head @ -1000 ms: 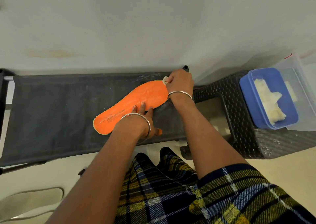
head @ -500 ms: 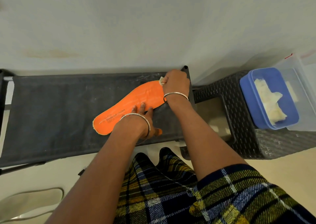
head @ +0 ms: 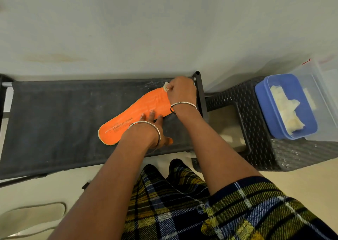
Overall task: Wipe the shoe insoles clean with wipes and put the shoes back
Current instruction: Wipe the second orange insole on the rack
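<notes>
An orange insole (head: 140,109) lies flat and slanted on the dark fabric shelf (head: 54,115) of a rack, heel at the lower left, toe at the upper right. My left hand (head: 151,128) presses its near edge with straight fingers, the thumb resting on the fabric. At the toe end my right hand (head: 181,91) grips a small white wipe (head: 166,86), of which only a corner shows past the knuckles. No shoe is in view.
A dark woven plastic stool (head: 256,130) stands right of the rack. On it sits a blue tub (head: 281,108) holding white wipes beside a clear box (head: 321,97). The wall runs just behind. A pale flat object (head: 31,216) lies on the floor at lower left.
My right hand with the wipe has slid slightly up and left along the insole's toe end. The left hand and the insole have stayed put.
</notes>
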`<control>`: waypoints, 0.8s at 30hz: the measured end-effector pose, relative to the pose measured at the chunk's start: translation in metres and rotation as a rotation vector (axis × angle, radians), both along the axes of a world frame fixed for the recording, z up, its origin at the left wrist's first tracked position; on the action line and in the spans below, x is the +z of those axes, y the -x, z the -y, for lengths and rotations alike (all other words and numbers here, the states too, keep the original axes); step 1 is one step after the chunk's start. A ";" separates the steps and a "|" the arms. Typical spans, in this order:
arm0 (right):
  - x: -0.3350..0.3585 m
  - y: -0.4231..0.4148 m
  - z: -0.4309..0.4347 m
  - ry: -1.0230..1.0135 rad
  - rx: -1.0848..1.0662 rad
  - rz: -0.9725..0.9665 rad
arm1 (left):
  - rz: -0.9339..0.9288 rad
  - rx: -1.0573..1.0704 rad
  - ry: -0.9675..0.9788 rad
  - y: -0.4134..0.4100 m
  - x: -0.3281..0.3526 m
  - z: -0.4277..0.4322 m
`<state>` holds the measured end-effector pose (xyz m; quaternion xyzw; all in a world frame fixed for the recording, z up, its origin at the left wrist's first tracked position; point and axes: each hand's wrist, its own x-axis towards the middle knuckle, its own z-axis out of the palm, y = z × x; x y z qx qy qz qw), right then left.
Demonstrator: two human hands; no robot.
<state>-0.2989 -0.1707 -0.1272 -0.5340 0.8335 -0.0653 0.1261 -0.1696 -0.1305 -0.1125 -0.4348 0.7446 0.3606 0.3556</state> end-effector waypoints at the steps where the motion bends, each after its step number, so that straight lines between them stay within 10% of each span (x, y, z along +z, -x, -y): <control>1: 0.000 -0.004 0.001 -0.013 0.053 0.027 | 0.002 0.002 0.001 0.001 0.000 0.000; 24: -0.001 0.026 -0.007 0.001 -0.155 -0.003 | 0.005 -0.013 -0.014 0.001 0.013 0.001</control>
